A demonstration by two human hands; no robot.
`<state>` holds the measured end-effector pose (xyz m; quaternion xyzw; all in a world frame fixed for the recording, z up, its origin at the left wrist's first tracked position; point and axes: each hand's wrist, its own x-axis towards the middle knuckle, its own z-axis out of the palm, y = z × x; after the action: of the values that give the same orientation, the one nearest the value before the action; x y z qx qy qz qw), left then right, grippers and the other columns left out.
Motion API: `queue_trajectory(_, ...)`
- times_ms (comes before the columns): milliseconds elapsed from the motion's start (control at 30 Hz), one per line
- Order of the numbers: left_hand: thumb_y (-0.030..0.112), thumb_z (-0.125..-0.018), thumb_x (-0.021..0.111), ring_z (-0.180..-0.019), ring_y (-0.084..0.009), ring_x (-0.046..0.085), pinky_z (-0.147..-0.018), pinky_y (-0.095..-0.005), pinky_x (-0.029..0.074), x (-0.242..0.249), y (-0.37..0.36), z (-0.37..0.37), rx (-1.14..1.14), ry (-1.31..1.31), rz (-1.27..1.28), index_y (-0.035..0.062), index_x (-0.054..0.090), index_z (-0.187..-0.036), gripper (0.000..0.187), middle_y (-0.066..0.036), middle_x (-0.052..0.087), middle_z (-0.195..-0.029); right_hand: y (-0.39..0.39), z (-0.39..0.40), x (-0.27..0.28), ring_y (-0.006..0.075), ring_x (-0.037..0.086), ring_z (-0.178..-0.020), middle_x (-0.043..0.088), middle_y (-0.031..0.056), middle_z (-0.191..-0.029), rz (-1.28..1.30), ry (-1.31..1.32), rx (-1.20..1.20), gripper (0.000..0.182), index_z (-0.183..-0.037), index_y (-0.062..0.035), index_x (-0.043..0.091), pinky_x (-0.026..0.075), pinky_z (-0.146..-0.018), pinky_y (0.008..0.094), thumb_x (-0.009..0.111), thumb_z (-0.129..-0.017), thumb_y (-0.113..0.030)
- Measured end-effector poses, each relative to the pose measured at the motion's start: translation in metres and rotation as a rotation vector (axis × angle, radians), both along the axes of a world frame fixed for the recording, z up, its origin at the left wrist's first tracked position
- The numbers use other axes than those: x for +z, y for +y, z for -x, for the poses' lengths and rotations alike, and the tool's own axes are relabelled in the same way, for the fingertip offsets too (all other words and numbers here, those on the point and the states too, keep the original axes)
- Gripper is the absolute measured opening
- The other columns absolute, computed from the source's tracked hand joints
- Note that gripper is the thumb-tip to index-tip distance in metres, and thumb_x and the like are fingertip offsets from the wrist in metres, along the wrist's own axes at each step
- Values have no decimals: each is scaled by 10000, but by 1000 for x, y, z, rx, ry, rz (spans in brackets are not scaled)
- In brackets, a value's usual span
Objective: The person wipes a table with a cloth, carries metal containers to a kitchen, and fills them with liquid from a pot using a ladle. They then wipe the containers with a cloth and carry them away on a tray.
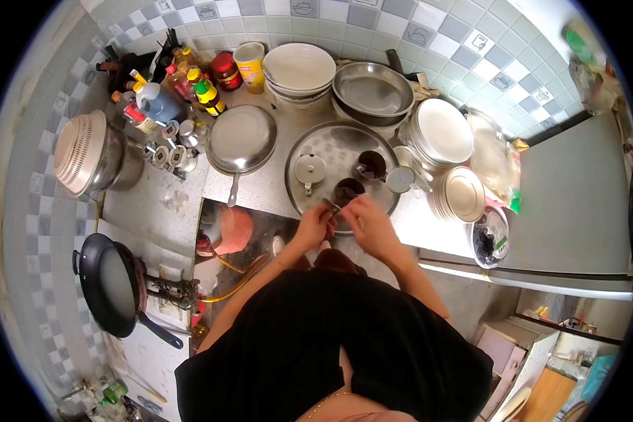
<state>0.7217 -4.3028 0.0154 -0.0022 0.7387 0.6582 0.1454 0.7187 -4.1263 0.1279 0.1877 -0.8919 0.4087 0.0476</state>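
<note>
Over the near rim of a round metal tray [299, 144], my left hand [316, 226] is closed around a small item that I cannot make out. My right hand [371, 226] is pinched close beside it, fingertips almost meeting those of the left; what it holds, if anything, is hidden. Just beyond the fingers stands a small cup with dark insides [347, 190]. A second dark-looking cup [371, 164] sits farther back. On the tray's left is a small pot with a pale round lid [309, 169]. Another pale round piece [401, 179] lies at the right rim.
A lidded pan [241, 139] is left of the tray. Behind stand stacked bowls [299, 67] and a steel pan [373, 88]; plates [443, 130] rise on the right. Bottles [205, 93] crowd the back left corner. A black wok [109, 285] rests at far left, a fridge [577, 197] at right.
</note>
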Motion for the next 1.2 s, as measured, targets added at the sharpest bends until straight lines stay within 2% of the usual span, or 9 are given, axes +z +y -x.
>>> queue_trajectory(133, -101, -773, 548, -700, -202, 695, -600, -348, 553, -5, -4, 0, -9, -46, -78, -50, 652, -944, 207, -145, 707, -816, 11, -14, -11, 274, 619, -767, 617, 142, -909, 152, -239, 53, 121, -942, 11, 629, 491, -664, 359, 625, -905, -104)
queue_trajectory(200, -118, -745, 577, -765, -230, 702, -629, -368, 557, -7, -3, -1, 3, 179, 1, -53, 661, -961, 241, -159, 716, -850, 22, -3, -31, 345, 632, -785, 621, 183, -901, 56, -130, -326, 161, -967, 11, 595, 491, -694, 433, 630, -906, -135)
queue_trajectory(367, -88, -723, 623, -765, -249, 697, -636, -367, 543, -22, -1, -2, 58, 242, 54, -58, 659, -947, 229, -172, 710, -835, 24, 19, -72, 393, 625, -752, 632, 183, -839, -93, -163, -386, 203, -928, -6, 562, 482, -648, 470, 633, -906, -195)
queue_trajectory(667, -86, -723, 630, -761, -200, 677, -646, -365, 537, -2, -5, 4, -43, 51, 112, -37, 652, -967, 250, -127, 705, -825, 23, 57, -54, 408, 606, -774, 600, 178, -856, -252, 45, -213, 129, -961, -39, 547, 476, -641, 495, 578, -926, -160)
queue_trajectory(767, -55, -735, 630, -653, -271, 659, -619, -372, 514, -45, -12, 0, 43, 271, 299, -46, 604, -929, 196, -174, 654, -727, 18, 67, -56, 401, 606, -787, 589, 171, -913, -294, 48, -189, 96, -975, -51, 548, 485, -654, 488, 569, -922, -128)
queue_trajectory(900, -9, -799, 638, -674, -263, 659, -616, -362, 502, 16, -29, -7, -14, -16, 214, -39, 586, -959, 171, -177, 654, -749, -2, 73, -32, 381, 602, -847, 586, 141, -940, -198, 162, -214, 112, -1003, -72, 587, 480, -692, 456, 596, -892, -90)
queue_trajectory(967, 26, -853, 650, -614, -147, 588, -566, -309, 473, -3, -37, -12, 226, 202, 224, -6, 588, -1062, 220, -97, 622, -700, -17, 76, -22, 363, 604, -845, 576, 137, -949, -159, 216, -105, 193, -1046, -74, 605, 488, -707, 434, 627, -854, -65)
queue_trajectory(1100, 109, -868, 696, -637, -135, 585, -570, -299, 466, 8, -35, 6, 432, 266, 248, -1, 590, -1037, 228, -92, 638, -759, -51, 104, -32, 369, 604, -906, 571, 148, -1014, -123, 150, 124, 265, -1096, -71, 612, 493, -762, 431, 653, -835, -87)
queue_trajectory(1200, 86, -813, 725, -656, -270, 593, -610, -355, 470, 6, -33, 22, 457, 181, 168, -11, 591, -913, 193, -140, 619, -783, -61, 114, -42, 359, 599, -948, 579, 150, -1023, -317, 78, 137, 264, -1065, -37, 600, 499, -797, 445, 668, -820, -110)
